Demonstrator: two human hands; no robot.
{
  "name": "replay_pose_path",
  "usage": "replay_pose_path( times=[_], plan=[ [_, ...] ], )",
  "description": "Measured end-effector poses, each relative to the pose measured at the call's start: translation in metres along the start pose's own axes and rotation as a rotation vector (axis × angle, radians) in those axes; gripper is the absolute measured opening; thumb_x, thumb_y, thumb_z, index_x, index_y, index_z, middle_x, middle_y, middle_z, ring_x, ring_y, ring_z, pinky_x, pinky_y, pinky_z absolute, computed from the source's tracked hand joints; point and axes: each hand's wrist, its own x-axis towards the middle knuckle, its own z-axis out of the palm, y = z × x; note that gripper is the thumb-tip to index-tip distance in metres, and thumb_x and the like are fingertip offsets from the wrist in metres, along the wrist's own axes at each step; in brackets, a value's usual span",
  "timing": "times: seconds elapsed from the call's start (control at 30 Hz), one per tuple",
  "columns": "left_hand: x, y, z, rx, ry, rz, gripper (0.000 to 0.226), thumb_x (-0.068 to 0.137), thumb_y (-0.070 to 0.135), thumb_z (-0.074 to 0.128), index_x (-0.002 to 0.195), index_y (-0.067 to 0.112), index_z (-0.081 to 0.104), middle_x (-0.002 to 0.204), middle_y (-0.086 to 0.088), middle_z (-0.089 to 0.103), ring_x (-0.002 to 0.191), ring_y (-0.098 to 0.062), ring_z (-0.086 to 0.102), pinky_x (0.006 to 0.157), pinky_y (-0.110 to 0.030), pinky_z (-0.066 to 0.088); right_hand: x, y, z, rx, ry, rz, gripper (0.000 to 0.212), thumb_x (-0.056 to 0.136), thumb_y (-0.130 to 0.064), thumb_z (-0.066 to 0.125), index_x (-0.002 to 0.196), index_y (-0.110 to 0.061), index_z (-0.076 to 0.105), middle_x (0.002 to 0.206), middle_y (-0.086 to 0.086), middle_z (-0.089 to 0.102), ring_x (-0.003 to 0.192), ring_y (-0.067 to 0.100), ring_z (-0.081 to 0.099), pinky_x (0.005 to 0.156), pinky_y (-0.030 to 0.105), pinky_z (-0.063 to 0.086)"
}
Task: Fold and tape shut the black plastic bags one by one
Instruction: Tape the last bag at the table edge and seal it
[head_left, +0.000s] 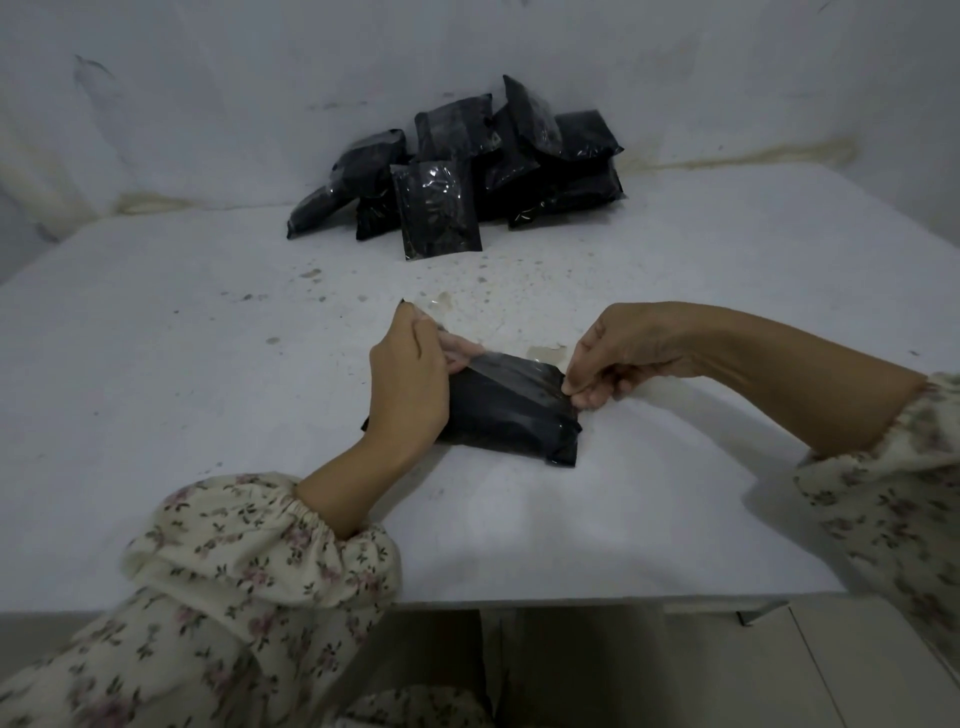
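Note:
A black plastic bag (511, 410) lies flat on the white table (208, 415) in front of me, its far edge folded over. A clear flap or strip of tape (493, 364) runs across that fold. My left hand (410, 384) rests over the bag's left end and pinches the clear strip's left end, lifted a little above the table. My right hand (618, 358) pinches the fold at the bag's right edge with curled fingers. The bag's left part is hidden under my left hand.
A pile of several black bags (457, 171) leans against the white wall at the back of the table. The table's front edge (571, 605) runs just below my forearms. Small specks and stains dot the middle of the tabletop.

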Motion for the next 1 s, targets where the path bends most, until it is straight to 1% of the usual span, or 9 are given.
replay_pose_path(
  times=[0.1,0.33,0.47,0.57,0.67,0.73,0.83,0.93,1.0],
  plan=[
    [-0.001,0.001,0.001,-0.017,-0.004,0.01,0.028,0.103,0.012,0.024,0.087,0.005,0.045,0.072,0.0,0.071,0.075,-0.015,0.07,0.079,-0.033,0.057,0.0,-0.002,0.004,-0.076,0.017,-0.026,0.005,0.079,-0.01,0.073,0.081,-0.007,0.071,0.077,0.008,0.074,0.063,0.011,0.067,0.056,0.018,0.041],
    [-0.003,0.004,0.0,-0.011,-0.002,0.028,0.028,0.104,0.01,0.024,0.085,0.007,0.044,0.07,0.004,0.069,0.072,-0.009,0.068,0.073,-0.022,0.055,-0.005,0.007,0.006,-0.226,0.13,-0.06,0.035,0.075,-0.024,0.081,0.087,-0.01,0.052,0.057,0.005,0.063,0.046,0.013,0.051,0.046,0.019,0.037],
    [-0.003,0.004,0.0,-0.016,-0.003,0.029,0.027,0.104,0.011,0.023,0.09,0.004,0.045,0.071,0.002,0.069,0.077,-0.013,0.069,0.076,-0.026,0.055,-0.006,0.003,0.009,-0.311,0.221,-0.193,0.039,0.073,-0.02,0.082,0.095,-0.019,0.05,0.08,0.0,0.058,0.069,0.013,0.05,0.059,0.025,0.037],
    [-0.005,0.005,-0.001,-0.021,-0.003,0.03,0.027,0.104,0.011,0.023,0.085,0.008,0.042,0.072,0.0,0.069,0.078,-0.015,0.07,0.077,-0.028,0.056,-0.005,-0.011,0.012,-0.221,0.174,-0.332,0.035,0.079,-0.007,0.073,0.103,-0.023,0.054,0.103,-0.001,0.06,0.088,0.013,0.054,0.074,0.024,0.045],
    [-0.005,0.005,-0.001,-0.017,0.0,0.028,0.028,0.104,0.013,0.023,0.083,0.012,0.04,0.074,-0.004,0.07,0.081,-0.019,0.069,0.08,-0.031,0.057,0.0,-0.026,0.021,-0.066,0.057,-0.387,0.035,0.086,-0.004,0.065,0.115,-0.019,0.055,0.112,0.001,0.065,0.094,0.009,0.06,0.089,0.026,0.047],
    [-0.006,0.005,-0.002,-0.009,0.01,0.025,0.027,0.104,0.014,0.024,0.083,0.014,0.041,0.077,-0.007,0.07,0.082,-0.022,0.069,0.08,-0.032,0.057,0.006,-0.034,0.024,-0.05,0.02,-0.387,0.035,0.089,-0.008,0.062,0.121,-0.02,0.054,0.111,0.001,0.068,0.095,0.006,0.061,0.086,0.022,0.046],
    [-0.007,0.004,-0.002,-0.018,0.028,0.029,0.027,0.104,0.013,0.026,0.082,0.016,0.041,0.077,-0.006,0.067,0.081,-0.02,0.068,0.077,-0.027,0.056,0.014,-0.042,0.023,-0.002,-0.011,-0.364,0.034,0.091,-0.011,0.061,0.123,-0.016,0.055,0.105,0.007,0.068,0.093,0.012,0.061,0.079,0.02,0.045],
    [-0.007,0.007,-0.002,-0.082,0.037,0.017,0.027,0.104,0.012,0.03,0.08,0.013,0.043,0.074,-0.003,0.061,0.075,-0.012,0.064,0.074,-0.021,0.056,0.02,-0.044,0.024,0.117,-0.067,-0.33,0.028,0.09,-0.008,0.063,0.117,-0.006,0.059,0.089,0.007,0.067,0.083,0.013,0.056,0.074,0.02,0.045],
    [-0.006,0.007,-0.003,-0.1,0.043,0.003,0.027,0.104,0.013,0.033,0.079,0.012,0.043,0.075,-0.004,0.058,0.075,-0.011,0.062,0.073,-0.021,0.056,0.023,-0.046,0.026,0.108,-0.059,-0.323,0.027,0.089,-0.013,0.065,0.11,0.004,0.065,0.086,0.009,0.064,0.079,0.014,0.052,0.073,0.02,0.044]
  ],
)
